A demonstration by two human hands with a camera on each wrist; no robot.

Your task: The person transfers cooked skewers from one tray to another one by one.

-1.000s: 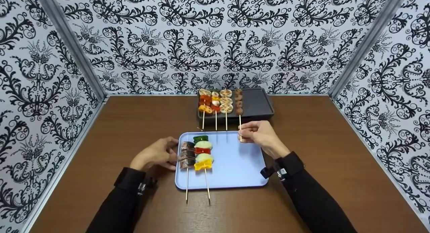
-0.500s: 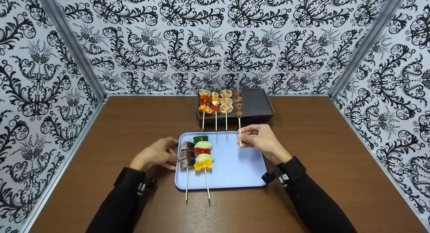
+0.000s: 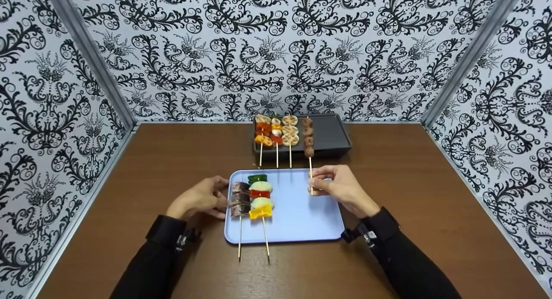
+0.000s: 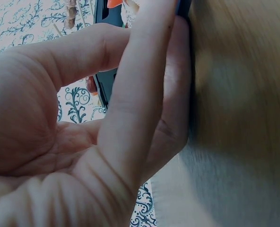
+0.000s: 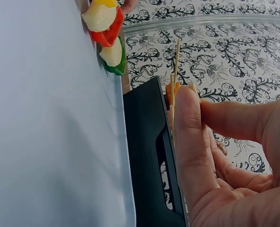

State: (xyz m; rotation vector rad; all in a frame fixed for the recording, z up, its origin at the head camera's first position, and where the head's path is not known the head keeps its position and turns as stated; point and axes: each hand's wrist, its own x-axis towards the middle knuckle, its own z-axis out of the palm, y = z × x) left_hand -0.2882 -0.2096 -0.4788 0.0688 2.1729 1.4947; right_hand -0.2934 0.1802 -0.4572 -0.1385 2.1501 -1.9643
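Observation:
My right hand pinches the stick of a meatball skewer between thumb and fingers, above the upper right part of a light blue tray. The meatballs hang over the front of a dark grill plate. In the right wrist view, the pinching fingers hide most of that skewer. My left hand rests at the tray's left edge, its fingers touching the side. On the tray's left lie a dark-skinned fish-like skewer and a vegetable skewer in green, white, red and yellow.
Three other skewers lie on the grill's left half: a mixed one, a colourful one and a pale lotus-root-like one. Their sticks overhang the front. Brown table surrounds everything; patterned walls enclose it.
My right hand has drawn the meatball skewer back off the grill, toward me and slightly right. The left hand and tray have stayed in place.

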